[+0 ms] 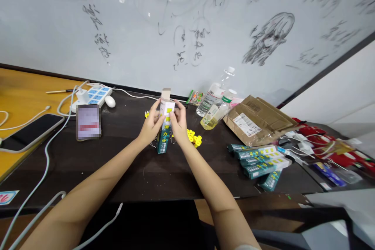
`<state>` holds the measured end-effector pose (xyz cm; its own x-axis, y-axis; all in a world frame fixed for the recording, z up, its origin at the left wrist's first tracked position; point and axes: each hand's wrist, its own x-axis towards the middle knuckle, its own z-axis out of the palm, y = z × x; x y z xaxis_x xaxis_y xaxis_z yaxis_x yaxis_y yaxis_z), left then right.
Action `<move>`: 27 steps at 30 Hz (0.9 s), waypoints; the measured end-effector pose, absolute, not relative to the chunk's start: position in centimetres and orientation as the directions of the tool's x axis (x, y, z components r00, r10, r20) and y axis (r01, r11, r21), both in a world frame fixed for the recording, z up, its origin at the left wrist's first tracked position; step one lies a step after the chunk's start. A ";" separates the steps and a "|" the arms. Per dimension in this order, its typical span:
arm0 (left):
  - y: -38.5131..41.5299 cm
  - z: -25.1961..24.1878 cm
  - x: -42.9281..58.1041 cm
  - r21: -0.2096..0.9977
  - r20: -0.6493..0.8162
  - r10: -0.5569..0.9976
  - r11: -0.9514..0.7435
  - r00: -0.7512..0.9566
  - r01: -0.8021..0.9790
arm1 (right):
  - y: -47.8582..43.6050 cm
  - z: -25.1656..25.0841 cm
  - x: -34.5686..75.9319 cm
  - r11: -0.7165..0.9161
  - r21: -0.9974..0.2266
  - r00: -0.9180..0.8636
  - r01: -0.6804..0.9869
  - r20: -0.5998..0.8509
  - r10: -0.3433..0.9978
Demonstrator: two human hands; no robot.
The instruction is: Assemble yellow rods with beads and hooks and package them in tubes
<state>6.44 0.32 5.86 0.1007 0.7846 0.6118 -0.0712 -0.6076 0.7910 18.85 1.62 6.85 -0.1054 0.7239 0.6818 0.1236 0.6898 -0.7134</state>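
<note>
A slim white-and-green cardboard box [164, 136] with yellow lettering stands upright at the middle of the dark table, its top flap raised. My left hand [150, 125] grips its left side near the top. On the opposite side, my right hand [179, 121] holds the upper edge with thumb and fingers. Small yellow plastic pieces [194, 138] lie on the table just right of the box. More yellow and metal bits [147, 114] show partly behind my left hand. Whether anything is inside the box cannot be seen.
Several similar green boxes [260, 160] lie piled at the right, below a brown parcel [258, 121]. Two bottles [218, 111] stand or lean near the whiteboard [123, 27]. At left are a power strip [98, 95], a phone [29, 133] and loose white cables [48, 152].
</note>
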 end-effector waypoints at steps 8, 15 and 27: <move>0.5 4.3 6.0 0.826 0.562 0.815 -0.564 0.142 -0.030 | 2.0 3.8 19.3 0.670 -0.729 -0.074 0.138 0.667 0.741; 0.7 3.0 6.3 0.880 0.474 0.866 -0.474 0.159 -0.038 | 1.8 2.7 19.4 0.524 -0.851 -0.085 -0.045 0.526 0.846; 1.3 2.1 6.3 0.939 0.329 0.913 -0.289 0.242 -0.187 | 1.3 2.6 19.3 0.381 -0.909 -0.125 -0.171 0.404 0.906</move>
